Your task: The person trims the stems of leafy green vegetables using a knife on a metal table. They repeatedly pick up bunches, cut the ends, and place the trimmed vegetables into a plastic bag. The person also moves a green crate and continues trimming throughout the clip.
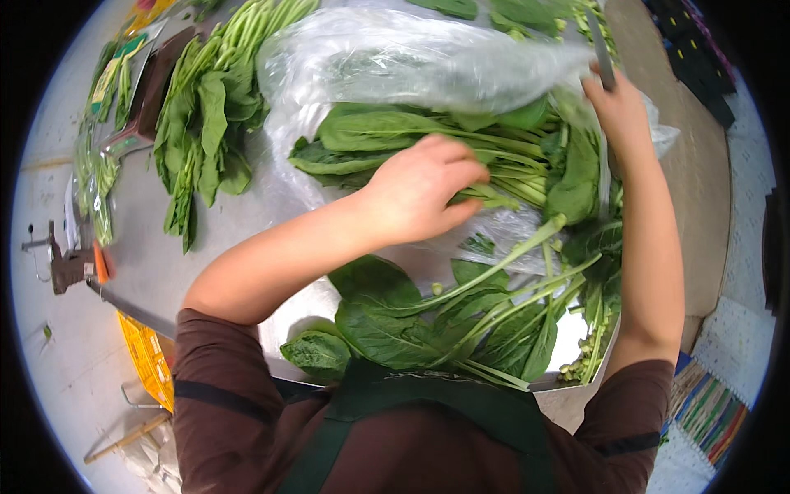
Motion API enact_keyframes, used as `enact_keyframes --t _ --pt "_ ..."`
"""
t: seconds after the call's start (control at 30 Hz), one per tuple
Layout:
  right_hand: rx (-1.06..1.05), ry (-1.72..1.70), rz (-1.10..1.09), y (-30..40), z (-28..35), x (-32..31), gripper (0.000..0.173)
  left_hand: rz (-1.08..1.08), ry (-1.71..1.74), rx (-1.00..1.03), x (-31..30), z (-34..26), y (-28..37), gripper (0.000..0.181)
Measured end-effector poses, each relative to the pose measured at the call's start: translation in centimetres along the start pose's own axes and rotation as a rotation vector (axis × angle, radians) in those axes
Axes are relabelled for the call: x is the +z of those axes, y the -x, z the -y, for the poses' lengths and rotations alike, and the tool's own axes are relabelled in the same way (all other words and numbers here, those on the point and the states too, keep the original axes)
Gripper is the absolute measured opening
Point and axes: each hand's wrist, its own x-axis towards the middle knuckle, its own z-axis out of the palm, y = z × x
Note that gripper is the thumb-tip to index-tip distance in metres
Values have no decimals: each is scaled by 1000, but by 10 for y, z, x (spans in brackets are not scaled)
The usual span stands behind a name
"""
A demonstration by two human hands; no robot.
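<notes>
Leafy greens with long stems (395, 131) lie in an opened clear plastic bag (370, 68) on a metal table. My left hand (429, 188) is over the stems, fingers curled and slightly blurred; whether it grips any stem is unclear. My right hand (617, 105), at the bag's right edge, holds a knife (597, 46) with its blade pointing away from me. The hand also seems to touch the plastic. Loose leafy greens (395, 333) lie spread nearest my body, their stems pointing up to the right.
More greens (213, 111) lie in a heap at the left of the metal table (210, 265), by a brown scale-like device (154, 92) and bagged greens (95, 185). Cut stem ends (580, 364) lie at the near right corner. A yellow crate (145, 355) stands below the left edge.
</notes>
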Motion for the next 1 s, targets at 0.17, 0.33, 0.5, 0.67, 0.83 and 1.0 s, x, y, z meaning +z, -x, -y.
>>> enact_keyframes --t 0.17,0.33,0.5,0.67,0.83,1.0 --pt "73 478 202 -65 -50 3 53 -155 -474 36 31 11 -49 78" --pt "79 269 -4 -43 -87 -14 56 -379 -394 -203 -20 65 -71 78" --pt "-216 425 -393 -74 -58 -26 58 -514 -714 -174 -97 136 -122 68" --pt "-29 552 87 -109 -74 16 59 -140 -597 -696 -73 194 -155 91" --pt "58 467 396 -111 -83 40 59 203 188 -678 -52 189 -127 90" --pt "277 172 575 -93 -65 12 57 455 806 -775 -32 128 -67 64"
